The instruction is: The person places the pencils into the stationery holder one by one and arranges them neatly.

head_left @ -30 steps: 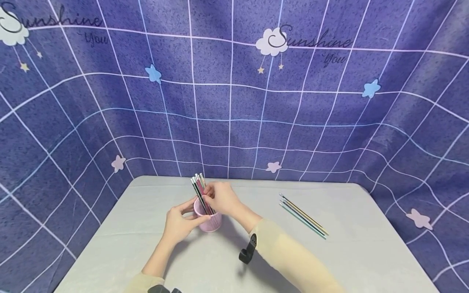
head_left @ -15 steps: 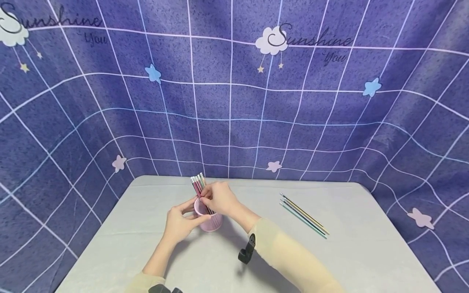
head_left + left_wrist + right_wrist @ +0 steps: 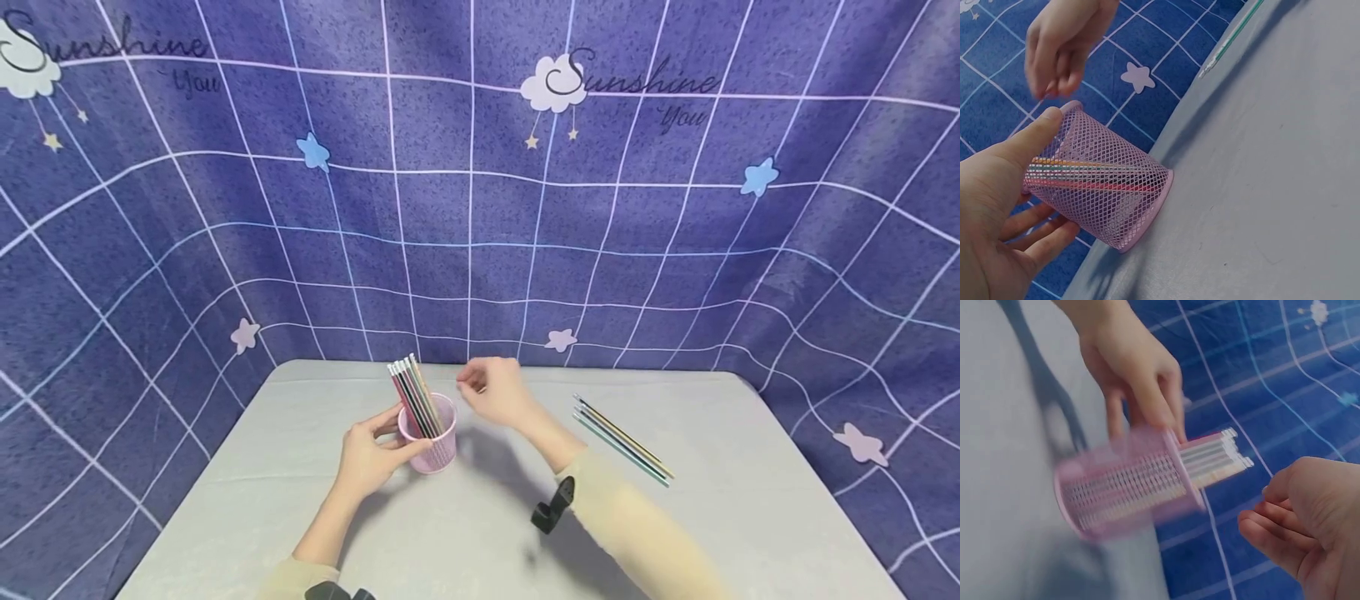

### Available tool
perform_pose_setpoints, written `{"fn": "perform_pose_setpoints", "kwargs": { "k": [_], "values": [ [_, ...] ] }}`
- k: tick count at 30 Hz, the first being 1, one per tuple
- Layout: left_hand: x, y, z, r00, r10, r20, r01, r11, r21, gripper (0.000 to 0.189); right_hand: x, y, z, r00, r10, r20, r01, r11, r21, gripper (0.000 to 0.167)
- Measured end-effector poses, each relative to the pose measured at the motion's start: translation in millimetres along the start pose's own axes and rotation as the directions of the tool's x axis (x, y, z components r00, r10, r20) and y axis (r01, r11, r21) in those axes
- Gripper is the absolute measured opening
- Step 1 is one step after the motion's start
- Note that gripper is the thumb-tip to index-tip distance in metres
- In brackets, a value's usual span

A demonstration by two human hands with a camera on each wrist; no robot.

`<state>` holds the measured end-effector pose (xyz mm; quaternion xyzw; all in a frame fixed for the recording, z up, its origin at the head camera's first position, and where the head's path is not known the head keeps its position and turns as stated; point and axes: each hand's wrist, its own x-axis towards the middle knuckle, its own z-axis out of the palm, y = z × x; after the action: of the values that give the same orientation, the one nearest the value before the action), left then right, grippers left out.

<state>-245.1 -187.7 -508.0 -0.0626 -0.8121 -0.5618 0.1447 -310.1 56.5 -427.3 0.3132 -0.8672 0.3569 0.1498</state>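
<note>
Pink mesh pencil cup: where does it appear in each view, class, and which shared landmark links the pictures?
Head: pink mesh pencil cup below centre, slightly left.
Left wrist: cup left of centre, rim toward the upper left.
Right wrist: cup left of centre, blurred, rim toward the right.
Shared landmark: the left hand holding it.

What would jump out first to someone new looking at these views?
Probably the bunch of pencils leaning in the pink mesh cup, which the left hand holds on the pale table. The right hand hovers just to the cup's right, with a few loose pencils lying farther right. Behind everything, the purple-blue backdrop shows grid lines, clouds and stars.
</note>
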Motion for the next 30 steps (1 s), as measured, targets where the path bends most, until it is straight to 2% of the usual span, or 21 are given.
{"fn": "perform_pose_setpoints", "kwargs": {
  "k": [9, 15, 22, 24, 30],
  "values": [
    [-2.4, -3.2, 2.7, 0.998, 0.002, -0.055, -0.002, 1.000, -0.001, 0.079, -41.1, 59, -66, 0.992, 0.082, -0.094, -0.090, 0.993, -0.081, 0.003],
    [-3.6, -3.0, 1.5, 0.997, 0.042, -0.060, -0.043, 0.999, -0.018, 0.075, -76.5, 95, -98, 0.981, 0.180, -0.068, -0.189, 0.968, -0.167, 0.005],
    [-4.6, -3.3, 0.1, 0.995, 0.068, -0.070, -0.068, 0.998, 0.005, 0.071, -119.5, 119, -107, 0.978, 0.204, 0.052, -0.174, 0.923, -0.342, 0.002],
    [-4.4, -3.3, 0.1, 0.995, 0.066, -0.071, -0.066, 0.998, 0.016, 0.070, -129.7, 122, -105, 0.972, 0.221, 0.083, -0.172, 0.903, -0.393, 0.008],
    [-1.1, -3.3, -0.4, 0.997, 0.042, -0.061, -0.041, 0.999, 0.028, 0.069, -142.5, 124, -101, 0.947, 0.299, 0.116, -0.215, 0.861, -0.461, 0.019]
  ]
}}
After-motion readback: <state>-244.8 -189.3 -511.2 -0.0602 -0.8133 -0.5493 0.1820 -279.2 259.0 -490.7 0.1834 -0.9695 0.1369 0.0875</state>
